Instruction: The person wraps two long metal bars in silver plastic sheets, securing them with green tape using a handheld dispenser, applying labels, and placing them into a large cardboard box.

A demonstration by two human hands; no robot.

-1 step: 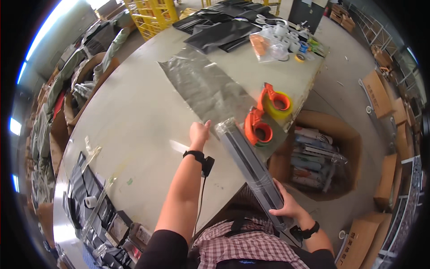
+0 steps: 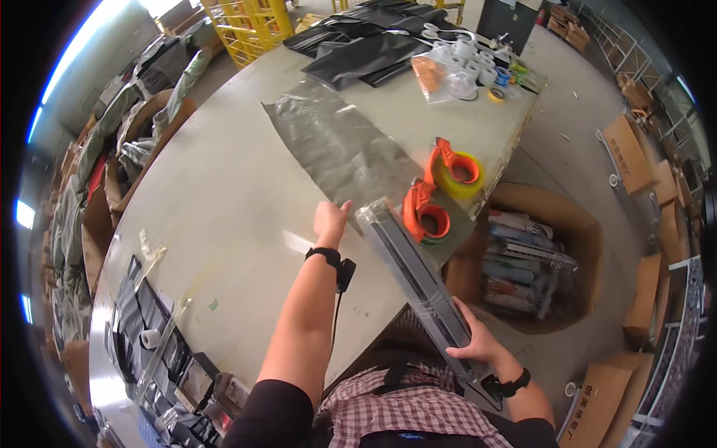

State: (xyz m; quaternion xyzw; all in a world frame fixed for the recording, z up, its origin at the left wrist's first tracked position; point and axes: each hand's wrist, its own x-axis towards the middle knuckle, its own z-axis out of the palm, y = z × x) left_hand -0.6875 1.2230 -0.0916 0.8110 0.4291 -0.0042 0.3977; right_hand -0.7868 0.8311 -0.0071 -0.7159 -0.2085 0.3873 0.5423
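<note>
Bundle (image 2: pixel 409 261) of long grey pieces in clear film slants forward and leftward from the right hand (image 2: pixel 482 340), its far end just right of the left hand (image 2: pixel 330 222). Gripped near its near end, such a length seems liable to swing, so a steady wrist and a firm wrap should serve best; holding it clear of the nearer orange tape dispenser (image 2: pixel 415 213), right of the left hand, should avoid knocks. Grey sheeting (image 2: pixel 347 142) lies on the worktop (image 2: pixel 224 187) ahead of the left hand and is best kept flat. Right fingers and thumb close around the bundle, thumb across its upper face. Left fingers curl into a fist, thumb raised, beside the sheeting's edge; whether they pinch it, I cannot tell.
</note>
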